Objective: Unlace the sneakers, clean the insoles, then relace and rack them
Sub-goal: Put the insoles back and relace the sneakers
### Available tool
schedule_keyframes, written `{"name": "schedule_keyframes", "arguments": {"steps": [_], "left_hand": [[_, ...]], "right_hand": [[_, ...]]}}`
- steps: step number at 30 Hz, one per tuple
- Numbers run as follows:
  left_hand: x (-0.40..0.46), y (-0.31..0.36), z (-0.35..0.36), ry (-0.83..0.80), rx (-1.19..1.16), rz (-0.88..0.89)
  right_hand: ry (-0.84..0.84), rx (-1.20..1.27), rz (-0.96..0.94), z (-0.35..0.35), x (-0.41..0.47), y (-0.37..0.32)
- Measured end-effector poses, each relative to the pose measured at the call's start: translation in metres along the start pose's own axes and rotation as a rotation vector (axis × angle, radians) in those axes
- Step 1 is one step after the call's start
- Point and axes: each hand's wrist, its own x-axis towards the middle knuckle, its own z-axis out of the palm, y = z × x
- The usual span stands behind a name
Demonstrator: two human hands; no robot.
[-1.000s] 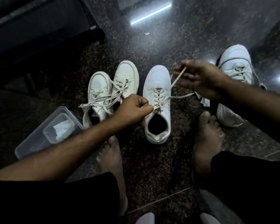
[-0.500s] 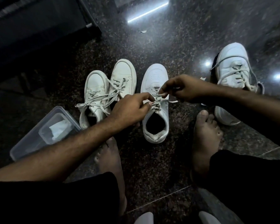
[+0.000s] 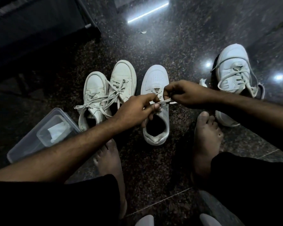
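Head view: middle sneaker (image 3: 155, 79) stands on the floor directly under both hands, heel toward the person, likely so the eyelets face up. Left hand (image 3: 136, 110) pinches the lace (image 3: 164, 101) near the tongue; right hand (image 3: 185, 93) pinches it just beside. Both forearms angle inward, wrists raised. Laced pair sits left of the left hand.

One head-worn wide-angle view looks steeply down, close over the hands and floor (image 3: 153, 160).
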Motion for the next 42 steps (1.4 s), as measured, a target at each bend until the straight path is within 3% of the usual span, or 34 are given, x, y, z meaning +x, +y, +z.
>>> {"name": "schedule_keyframes", "arguments": {"steps": [7, 11, 18, 22, 26, 30, 37, 42], "left_hand": [[0.001, -0.001, 0.000, 0.086, -0.033, -0.026], [0.004, 0.002, 0.000, 0.113, -0.057, 0.002], [0.005, 0.001, 0.005, -0.043, -0.382, -0.141], [0.005, -0.003, 0.001, -0.016, -0.456, -0.203], [0.001, -0.001, -0.003, -0.094, -0.331, -0.187], [-0.002, -0.003, -0.004, -0.049, -0.201, -0.159], [-0.003, -0.002, 0.001, -0.001, -0.090, -0.155], [-0.004, 0.001, 0.000, 0.025, -0.136, -0.109]], "right_hand": [[0.035, -0.026, 0.088, -0.001, -0.005, -0.006], [0.111, -0.111, 0.018, 0.016, -0.005, -0.015], [0.196, -0.242, -0.003, 0.015, -0.008, -0.017], [0.262, -0.255, 0.036, 0.007, -0.008, -0.017], [0.190, -0.249, 0.034, 0.003, -0.008, -0.017], [0.029, -0.348, -0.005, 0.003, -0.006, -0.012], [0.225, -0.288, -0.034, 0.006, -0.006, -0.012], [0.178, -0.351, -0.057, 0.013, -0.005, -0.014]]}}
